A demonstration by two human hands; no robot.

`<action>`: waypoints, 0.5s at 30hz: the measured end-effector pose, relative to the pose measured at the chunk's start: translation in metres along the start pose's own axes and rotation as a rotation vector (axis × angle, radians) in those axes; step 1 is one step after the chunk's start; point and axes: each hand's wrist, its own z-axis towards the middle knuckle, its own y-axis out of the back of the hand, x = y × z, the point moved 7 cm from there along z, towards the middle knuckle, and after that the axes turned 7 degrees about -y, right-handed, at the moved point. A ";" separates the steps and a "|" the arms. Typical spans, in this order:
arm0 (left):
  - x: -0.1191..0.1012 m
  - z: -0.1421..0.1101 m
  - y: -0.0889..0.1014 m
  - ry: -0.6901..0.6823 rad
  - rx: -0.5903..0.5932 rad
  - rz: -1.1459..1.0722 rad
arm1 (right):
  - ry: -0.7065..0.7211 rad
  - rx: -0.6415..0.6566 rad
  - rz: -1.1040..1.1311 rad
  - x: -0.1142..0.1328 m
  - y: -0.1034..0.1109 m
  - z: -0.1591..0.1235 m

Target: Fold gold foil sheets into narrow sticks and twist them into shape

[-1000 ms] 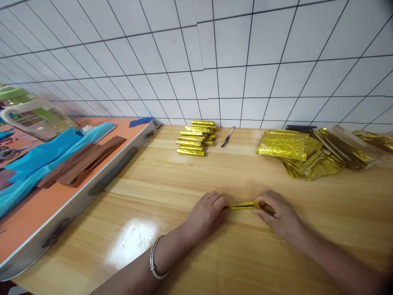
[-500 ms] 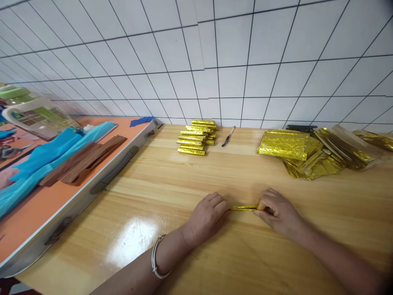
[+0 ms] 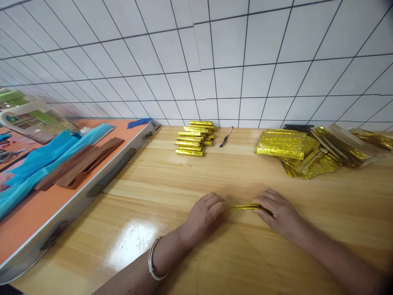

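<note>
A narrow folded strip of gold foil paper [image 3: 245,207] lies level just over the wooden table, stretched between my two hands. My left hand [image 3: 206,216], with a silver bangle [image 3: 152,262] on its wrist, has its fingers closed at the strip's left end; the fingertips there are partly hidden. At the right end my right hand [image 3: 278,211] pinches the strip between thumb and fingers. Farther back sits a stack of folded gold foil strips [image 3: 190,141]. A pile of gold foil sheets [image 3: 281,144] lies at the back right.
A pen [image 3: 226,137] lies between the stack and the sheets, near the tiled wall [image 3: 227,82]. On the left, a raised orange board [image 3: 101,164] carries blue and brown crepe paper [image 3: 87,162] and a clear plastic container [image 3: 37,119]. A dark object [image 3: 296,128] rests behind the sheets.
My right fingers have shifted slightly along the strip, which now looks thinner and flatter. The view has moved a little; the stack and sheets lie as before.
</note>
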 end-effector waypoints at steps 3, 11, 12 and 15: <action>0.001 0.002 -0.002 0.040 0.035 0.009 | -0.007 -0.016 0.007 0.005 0.003 0.000; -0.005 0.011 -0.009 0.041 0.051 0.090 | 0.011 -0.005 -0.068 0.018 0.001 0.001; -0.005 0.012 -0.009 0.044 0.055 0.109 | 0.017 0.002 -0.111 0.021 -0.002 0.002; -0.012 0.015 -0.011 0.018 0.074 0.157 | 0.045 0.029 -0.234 0.033 -0.010 0.005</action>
